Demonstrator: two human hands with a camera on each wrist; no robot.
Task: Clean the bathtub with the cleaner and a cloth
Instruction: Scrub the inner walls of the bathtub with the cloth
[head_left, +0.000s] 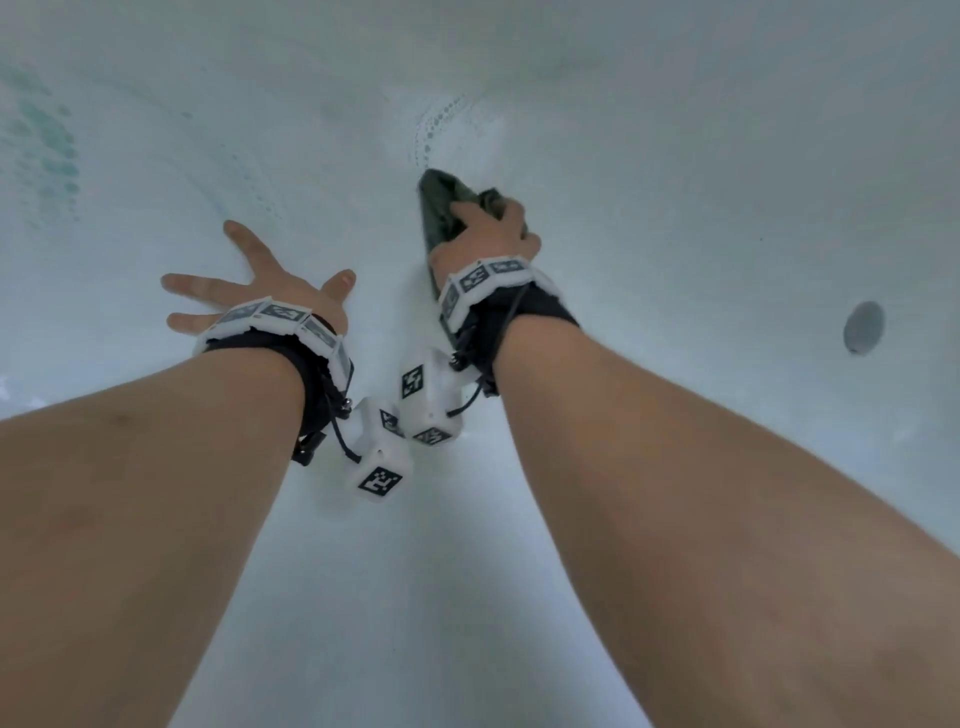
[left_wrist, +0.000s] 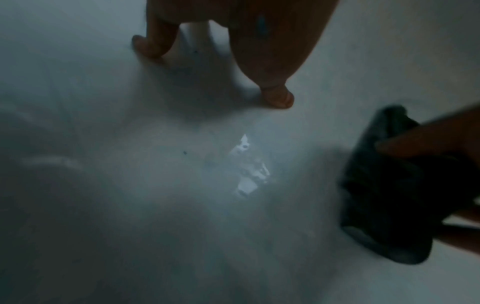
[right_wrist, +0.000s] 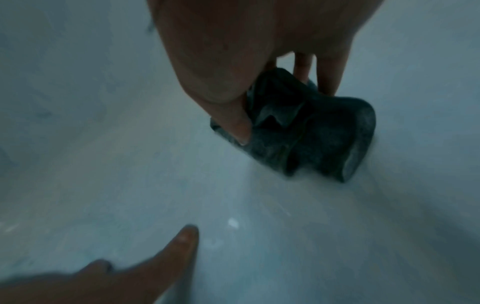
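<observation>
1. Grip: the right hand (head_left: 485, 231) has its fingers curled round a bunched dark cloth (head_left: 439, 208), thumb on the near fold, and holds it down on the floor of the bathtub (head_left: 675, 208). A firm clasp is advisable so that the folds do not slide out under load.
2. Support: the left hand (head_left: 260, 291) grasps nothing; its fingers are spread flat on the tub floor just beside the cloth. It appears to serve as a brace and is best kept clear of the wiping path.
3. Cleaner: no bottle is in view. Bluish droplets (head_left: 52, 150) lie on the far-left wall, and a beaded line (head_left: 436, 124) lies just beyond the cloth.
4. Stroke: judged from the layout, overlapping passes toward those wetted zones, under steady downward pressure, would suit.
5. Caution: the drain fitting (head_left: 863, 327) sits well apart on the right. The surface is probably slippery, so load the bracing palm gradually.
</observation>
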